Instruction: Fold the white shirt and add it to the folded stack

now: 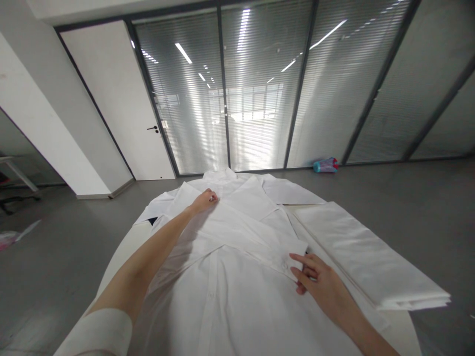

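A white button-up shirt (241,291) lies front up, collar at the far end, with its sleeves folded crosswise over the chest. My left hand (205,200) is at the upper chest, fingers closed in a pinch on the shirt's cloth; the exact fold between the fingertips is hard to make out. On the right, one cuff (285,259) with a button rests on the shirt front. My right hand (319,279) is at that cuff, its thumb and forefinger apart over the cuff's edge and the other fingers curled.
A folded stack of white cloth (363,252) lies at the right on the pale table (120,257). Beyond are a grey floor (404,198), a blue-and-red item (325,165) by the glass partition (256,113), and a white door (115,94). A plastic-wrapped item (11,238) lies at left.
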`<state>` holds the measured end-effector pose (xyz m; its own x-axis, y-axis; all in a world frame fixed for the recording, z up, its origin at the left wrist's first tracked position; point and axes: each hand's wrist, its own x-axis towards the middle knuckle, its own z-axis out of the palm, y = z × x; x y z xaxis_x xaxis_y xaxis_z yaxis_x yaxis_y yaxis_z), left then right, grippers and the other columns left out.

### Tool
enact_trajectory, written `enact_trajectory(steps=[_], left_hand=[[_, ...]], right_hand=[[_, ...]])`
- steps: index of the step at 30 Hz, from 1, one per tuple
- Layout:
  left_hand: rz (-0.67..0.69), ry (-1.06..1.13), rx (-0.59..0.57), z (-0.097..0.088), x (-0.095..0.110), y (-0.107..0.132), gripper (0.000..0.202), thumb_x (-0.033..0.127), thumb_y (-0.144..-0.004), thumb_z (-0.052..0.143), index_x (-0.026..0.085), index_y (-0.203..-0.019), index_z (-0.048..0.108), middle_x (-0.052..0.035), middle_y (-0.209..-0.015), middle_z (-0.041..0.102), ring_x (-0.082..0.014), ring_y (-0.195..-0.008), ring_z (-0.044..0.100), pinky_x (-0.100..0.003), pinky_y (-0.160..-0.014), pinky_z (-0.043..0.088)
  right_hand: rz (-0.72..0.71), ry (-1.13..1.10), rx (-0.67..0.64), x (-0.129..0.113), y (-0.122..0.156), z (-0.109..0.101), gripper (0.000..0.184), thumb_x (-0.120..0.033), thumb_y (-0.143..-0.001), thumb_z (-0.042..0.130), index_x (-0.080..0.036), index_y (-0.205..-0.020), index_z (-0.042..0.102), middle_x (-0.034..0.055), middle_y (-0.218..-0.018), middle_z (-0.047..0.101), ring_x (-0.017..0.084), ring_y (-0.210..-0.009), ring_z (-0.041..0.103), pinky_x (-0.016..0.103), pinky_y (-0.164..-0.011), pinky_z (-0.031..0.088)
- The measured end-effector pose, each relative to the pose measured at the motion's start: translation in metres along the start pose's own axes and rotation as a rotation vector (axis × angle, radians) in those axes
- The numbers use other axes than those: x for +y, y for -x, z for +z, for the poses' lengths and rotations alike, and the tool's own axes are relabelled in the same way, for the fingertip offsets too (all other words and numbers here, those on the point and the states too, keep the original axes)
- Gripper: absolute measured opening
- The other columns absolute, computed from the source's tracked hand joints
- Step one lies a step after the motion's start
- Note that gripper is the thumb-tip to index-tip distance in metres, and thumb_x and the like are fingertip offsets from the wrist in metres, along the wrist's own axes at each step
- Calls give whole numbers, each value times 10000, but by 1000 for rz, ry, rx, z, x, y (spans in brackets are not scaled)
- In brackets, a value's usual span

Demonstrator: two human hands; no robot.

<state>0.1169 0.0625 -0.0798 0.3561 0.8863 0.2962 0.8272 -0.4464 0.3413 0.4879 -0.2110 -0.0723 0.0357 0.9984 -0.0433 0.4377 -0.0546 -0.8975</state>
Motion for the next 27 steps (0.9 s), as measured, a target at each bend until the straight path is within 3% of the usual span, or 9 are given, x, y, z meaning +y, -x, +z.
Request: enact_trajectory(steps=[6,12,16,18,22,25,27], left_hand=[[-57,-88,24,2,10,7,137,241,-917,535,192,-927,662,-62,-1097,600,-143,-760,625,-268,-755,490],[-107,-168,92,8,24,18,176,257,-982,462,211,-1023,627,-85,-1172,567,-197,-983,632,-291,-793,498],[-128,-177,138,1,40,27,156,236,-950,513,212,-1044,636,-82,-1148,600,-187,-953,650,-298,-850,504],[-77,-152,136,-5,49,38,184,284,-952,521,218,-1060,654,-77,-1134,639,-185,-944,665,-298,-882,505],[151,-117,22,-12,58,73,407,486,-977,461,252,-1262,634,-77,-1297,649,-229,-1206,598,-364,-1058,434],[200,-150,-124,-10,52,93,572,564,-979,401,283,-1473,459,-57,-1522,460,-261,-1415,404,-459,-1171,302],[208,-133,-184,-11,42,98,610,576,-987,358,268,-1512,402,-51,-1572,379,-254,-1456,336,-458,-1196,261]], right_hand=[[10,-17,2,3,0,1,540,-492,-734,547,-130,-1112,680,2,-799,525,144,-508,630,296,-572,528],[-1,-25,-2,5,-2,1,503,-480,-742,559,-127,-1078,683,18,-825,552,147,-519,637,310,-605,543],[-12,-47,4,7,-2,2,500,-463,-739,574,-128,-1093,683,6,-801,547,144,-505,630,313,-601,544],[-11,-59,8,7,-2,2,498,-458,-742,573,-129,-1100,683,-5,-784,529,144,-491,627,306,-558,532],[-27,-35,19,7,0,1,464,-431,-760,580,-130,-1094,694,-7,-776,535,144,-492,637,296,-540,521],[-30,-19,18,5,0,0,437,-405,-764,587,-124,-1079,703,7,-796,568,138,-492,637,290,-538,518],[-10,-30,-1,3,1,-1,425,-385,-774,584,-119,-1085,698,10,-773,592,146,-500,645,284,-533,518]])
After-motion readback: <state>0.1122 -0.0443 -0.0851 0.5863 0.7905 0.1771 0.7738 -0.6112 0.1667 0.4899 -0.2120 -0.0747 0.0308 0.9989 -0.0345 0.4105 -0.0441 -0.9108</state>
